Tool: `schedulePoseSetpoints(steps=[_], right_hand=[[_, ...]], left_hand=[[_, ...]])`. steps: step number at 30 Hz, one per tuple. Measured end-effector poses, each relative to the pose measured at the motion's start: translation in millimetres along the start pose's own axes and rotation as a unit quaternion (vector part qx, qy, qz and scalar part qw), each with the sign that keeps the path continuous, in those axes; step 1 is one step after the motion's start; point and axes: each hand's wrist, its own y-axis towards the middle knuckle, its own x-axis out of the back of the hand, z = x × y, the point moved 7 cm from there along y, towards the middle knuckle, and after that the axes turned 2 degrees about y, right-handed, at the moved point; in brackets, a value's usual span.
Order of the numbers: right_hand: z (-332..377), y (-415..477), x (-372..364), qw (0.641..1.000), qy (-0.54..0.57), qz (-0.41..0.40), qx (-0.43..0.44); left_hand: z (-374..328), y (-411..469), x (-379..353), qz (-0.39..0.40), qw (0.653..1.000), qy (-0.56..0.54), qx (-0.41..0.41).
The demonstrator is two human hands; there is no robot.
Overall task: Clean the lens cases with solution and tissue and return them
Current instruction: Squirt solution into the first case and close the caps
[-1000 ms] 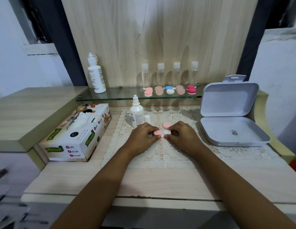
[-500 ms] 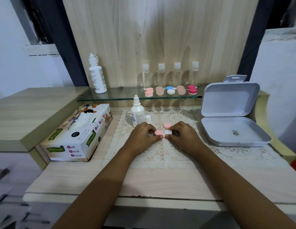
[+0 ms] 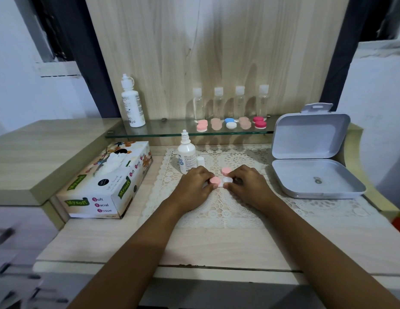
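Observation:
A lens case point(image 3: 221, 181) lies on the lace mat point(image 3: 217, 210) between both hands. My left hand point(image 3: 195, 186) pinches its pink cap point(image 3: 215, 180). My right hand point(image 3: 249, 186) holds the white side of the case. A loose pink cap point(image 3: 226, 170) sits just behind them. The small solution bottle point(image 3: 186, 155) stands uncapped at the mat's back left, its white cap point(image 3: 200, 161) beside it. The tissue box point(image 3: 109, 184) lies to the left. Several more lens cases point(image 3: 231, 124) line the glass shelf point(image 3: 163, 130).
A tall white bottle point(image 3: 131, 103) stands at the shelf's left end, and several clear bottles point(image 3: 230, 101) stand behind the cases. An open grey plastic box point(image 3: 310, 166) rests at the right of the mat. The desk's front edge is near me.

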Motion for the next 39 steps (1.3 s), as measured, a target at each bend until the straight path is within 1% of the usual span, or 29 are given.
schedulePoseSetpoints(steps=[7,11,15,18,20,23,25,27,29,32,34,37,39], right_hand=[[2,-4,3,1.000,0.007,0.001,0.000],[1,-3,11,0.995,0.082,-0.033,-0.040],[-4,4,17,0.994,0.083,-0.031,-0.060],[-2,13,20,0.999,0.045,-0.005,-0.025],[3,19,18,0.999,-0.011,0.035,0.009],[9,25,8,0.989,-0.082,0.108,0.054],[11,26,4,0.984,-0.100,0.126,0.075],[12,24,6,0.985,-0.092,0.114,0.087],[11,21,11,0.991,-0.072,0.078,0.085],[6,14,20,0.999,-0.010,0.027,0.035],[3,11,23,0.999,0.039,0.014,0.003],[10,3,25,0.998,0.068,0.010,0.014],[15,-2,23,0.998,0.064,0.016,0.023]], left_hand=[[4,-2,-1,-0.005,0.999,-0.020,0.029],[4,-4,1,-0.017,0.999,-0.029,0.036],[4,-4,0,-0.018,0.999,-0.026,0.038],[4,-3,1,-0.017,0.999,-0.020,0.035],[4,-4,1,-0.017,0.999,-0.020,0.033],[4,-5,0,-0.016,0.999,-0.021,0.032],[4,-4,-1,-0.016,0.999,-0.020,0.028],[5,-4,-1,-0.016,0.999,-0.023,0.026],[5,-4,-1,-0.015,0.999,-0.026,0.026],[5,-4,-1,-0.018,0.999,-0.027,0.025],[5,-4,0,-0.018,0.999,-0.020,0.028],[4,-4,1,-0.020,0.999,-0.028,0.024],[4,-4,0,-0.019,0.999,-0.043,0.021]])
